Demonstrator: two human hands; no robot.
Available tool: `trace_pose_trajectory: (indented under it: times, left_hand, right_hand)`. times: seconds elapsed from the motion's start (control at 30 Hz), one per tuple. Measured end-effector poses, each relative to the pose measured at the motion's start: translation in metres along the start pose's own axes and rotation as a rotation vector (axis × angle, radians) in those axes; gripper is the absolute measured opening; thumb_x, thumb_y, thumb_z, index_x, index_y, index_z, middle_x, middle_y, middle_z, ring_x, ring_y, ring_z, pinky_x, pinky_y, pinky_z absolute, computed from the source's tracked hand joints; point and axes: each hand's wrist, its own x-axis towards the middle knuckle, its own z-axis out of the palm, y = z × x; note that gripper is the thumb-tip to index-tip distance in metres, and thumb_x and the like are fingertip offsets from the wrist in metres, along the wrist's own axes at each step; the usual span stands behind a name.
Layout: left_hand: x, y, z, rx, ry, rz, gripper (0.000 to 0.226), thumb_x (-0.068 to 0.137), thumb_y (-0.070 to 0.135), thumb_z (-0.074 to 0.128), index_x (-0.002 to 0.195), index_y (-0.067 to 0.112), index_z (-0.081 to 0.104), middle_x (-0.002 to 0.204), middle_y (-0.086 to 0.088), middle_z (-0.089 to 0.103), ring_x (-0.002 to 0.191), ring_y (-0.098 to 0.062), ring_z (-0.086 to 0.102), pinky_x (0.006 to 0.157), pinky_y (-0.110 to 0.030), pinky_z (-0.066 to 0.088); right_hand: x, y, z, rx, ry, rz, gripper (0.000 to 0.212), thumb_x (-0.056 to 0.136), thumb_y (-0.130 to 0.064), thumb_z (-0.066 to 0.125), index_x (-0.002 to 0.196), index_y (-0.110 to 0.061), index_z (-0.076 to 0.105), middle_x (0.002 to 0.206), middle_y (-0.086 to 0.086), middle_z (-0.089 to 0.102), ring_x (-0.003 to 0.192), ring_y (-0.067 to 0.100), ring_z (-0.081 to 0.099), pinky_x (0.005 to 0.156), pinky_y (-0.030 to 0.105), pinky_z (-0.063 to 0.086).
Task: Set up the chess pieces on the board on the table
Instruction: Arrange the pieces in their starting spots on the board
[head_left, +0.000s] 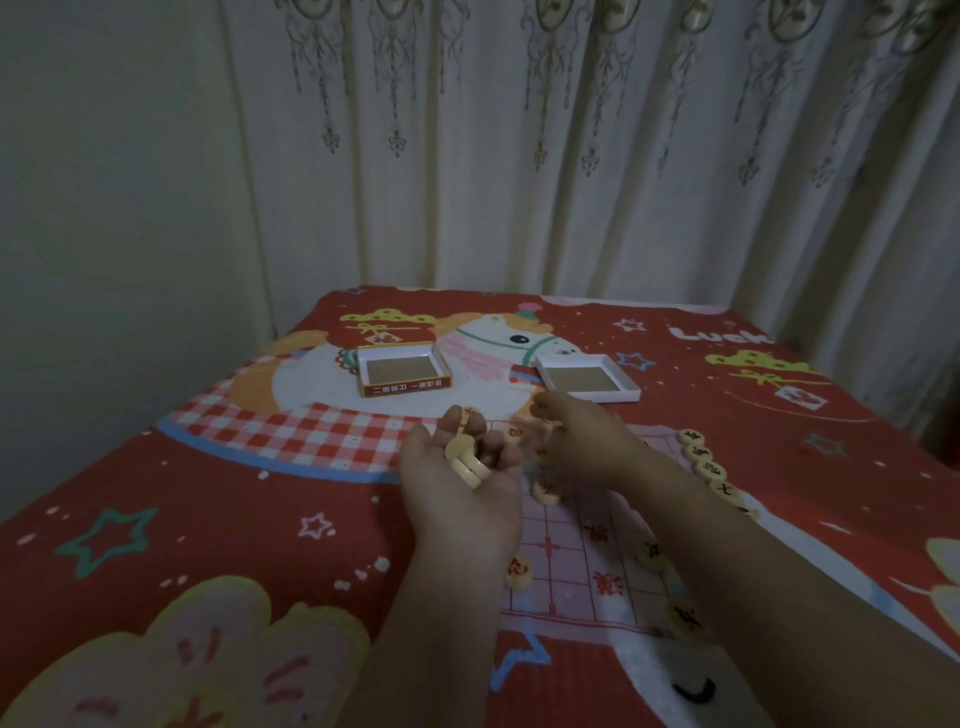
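Nearest us, under our forearms, lies the thin pink-lined paper chess board (566, 566), with a few pale round disc pieces already on it: one with a red character (518, 572) beside our left wrist, one (546, 491) just below our right fingers, and black-marked ones (652, 554) under the right forearm.

Our left hand (460, 483) is palm up, its fingers curled round a small stack of cream discs (466, 462).

Our right hand (582, 441) reaches palm down over the far edge of the board. Its fingertips are blurred, so we cannot tell whether they pinch a piece.

To the right of those fingers a row of black-character discs (709, 465) lines the board's edge.

Beyond both hands, on the red cartoon-printed cloth (208, 493), sit the red-sided cardboard box tray (404, 370) and the white box tray (587, 377), both emptied.

We judge the setup partly done: one row is laid, and the red pieces are mostly still to place.
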Motion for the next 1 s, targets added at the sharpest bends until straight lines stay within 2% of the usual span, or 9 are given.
trace_pose_trajectory:
  times: [0.07, 0.17, 0.23, 0.4, 0.57, 0.7, 0.83, 0.9, 1.0]
  left_hand:
    - [-0.002, -0.001, 0.001, -0.018, -0.001, 0.006, 0.042, 0.103, 0.041, 0.034, 0.104, 0.007, 0.059, 0.080, -0.010, 0.063, 0.068, -0.022, 0.061, 0.064, -0.032, 0.049]
    - [-0.004, -0.001, 0.001, -0.032, -0.006, 0.010, 0.047, 0.104, 0.041, 0.033, 0.114, 0.005, 0.061, 0.103, -0.013, 0.070, 0.099, -0.031, 0.068, 0.095, -0.044, 0.050]
    - [-0.004, -0.002, 0.000, -0.032, -0.015, -0.011, 0.047, 0.105, 0.041, 0.031, 0.115, 0.008, 0.062, 0.110, -0.012, 0.070, 0.107, -0.030, 0.067, 0.104, -0.046, 0.046]
    - [-0.003, -0.007, 0.000, -0.029, -0.007, -0.037, 0.041, 0.105, 0.037, 0.033, 0.114, 0.011, 0.063, 0.110, -0.008, 0.070, 0.110, -0.029, 0.065, 0.106, -0.047, 0.043]
    - [-0.002, -0.012, 0.005, 0.030, 0.001, -0.054, 0.025, 0.105, 0.028, 0.041, 0.115, 0.013, 0.060, 0.109, -0.008, 0.068, 0.101, -0.027, 0.065, 0.104, -0.045, 0.044]
    - [0.003, -0.016, 0.004, 0.038, -0.019, -0.061, 0.025, 0.104, 0.028, 0.045, 0.108, 0.010, 0.062, 0.100, -0.008, 0.070, 0.101, -0.025, 0.065, 0.108, -0.048, 0.041]
    - [0.014, -0.018, -0.004, 0.106, -0.053, -0.009, 0.038, 0.104, 0.024, 0.046, 0.139, 0.012, 0.050, 0.118, -0.006, 0.065, 0.125, -0.027, 0.057, 0.113, -0.054, 0.035]
    - [0.014, -0.019, -0.004, 0.129, -0.060, 0.016, 0.038, 0.104, 0.021, 0.045, 0.141, 0.012, 0.047, 0.117, -0.006, 0.064, 0.125, -0.027, 0.056, 0.111, -0.053, 0.037]
    - [0.014, -0.019, -0.004, 0.157, -0.065, -0.009, 0.037, 0.103, 0.022, 0.047, 0.138, 0.011, 0.050, 0.121, -0.006, 0.064, 0.117, -0.024, 0.060, 0.105, -0.048, 0.044]
  right_hand:
    - [-0.018, -0.008, -0.005, 0.296, 0.125, -0.012, 0.047, 0.092, -0.007, 0.048, 0.137, -0.021, 0.051, 0.128, -0.002, 0.063, 0.116, 0.020, 0.059, 0.096, 0.040, 0.049]
    - [-0.055, -0.030, -0.012, 0.574, 0.246, -0.147, 0.026, 0.097, -0.016, 0.054, 0.118, -0.030, 0.063, 0.099, -0.006, 0.068, 0.082, 0.012, 0.065, 0.072, 0.027, 0.055]
    - [-0.077, -0.042, -0.016, 0.603, 0.242, -0.253, 0.014, 0.094, -0.024, 0.063, 0.104, -0.031, 0.069, 0.093, -0.007, 0.064, 0.075, 0.010, 0.059, 0.065, 0.021, 0.050]
    - [-0.095, -0.042, -0.005, 0.510, 0.166, -0.336, 0.023, 0.088, -0.031, 0.071, 0.111, -0.033, 0.071, 0.095, -0.008, 0.059, 0.082, 0.002, 0.053, 0.072, 0.010, 0.040]
    - [-0.088, -0.036, 0.012, 0.643, 0.240, -0.243, 0.016, 0.094, -0.024, 0.065, 0.106, -0.029, 0.073, 0.095, -0.009, 0.069, 0.081, 0.010, 0.062, 0.072, 0.025, 0.052]
    - [-0.087, -0.033, 0.012, 0.704, 0.271, -0.146, 0.016, 0.096, -0.025, 0.062, 0.109, -0.031, 0.070, 0.087, -0.009, 0.071, 0.073, 0.011, 0.065, 0.064, 0.024, 0.054]
    - [-0.087, -0.028, 0.014, 0.718, 0.256, -0.098, 0.021, 0.098, -0.027, 0.057, 0.115, -0.033, 0.066, 0.084, -0.004, 0.069, 0.074, 0.021, 0.066, 0.069, 0.041, 0.058]
    - [-0.088, -0.028, 0.014, 0.716, 0.252, -0.109, 0.020, 0.098, -0.029, 0.057, 0.116, -0.035, 0.065, 0.081, -0.003, 0.068, 0.068, 0.017, 0.064, 0.063, 0.036, 0.057]
    - [-0.090, -0.029, 0.012, 0.724, 0.236, -0.159, 0.024, 0.097, -0.031, 0.059, 0.120, -0.041, 0.060, 0.072, -0.009, 0.063, 0.055, 0.003, 0.053, 0.052, 0.017, 0.042]
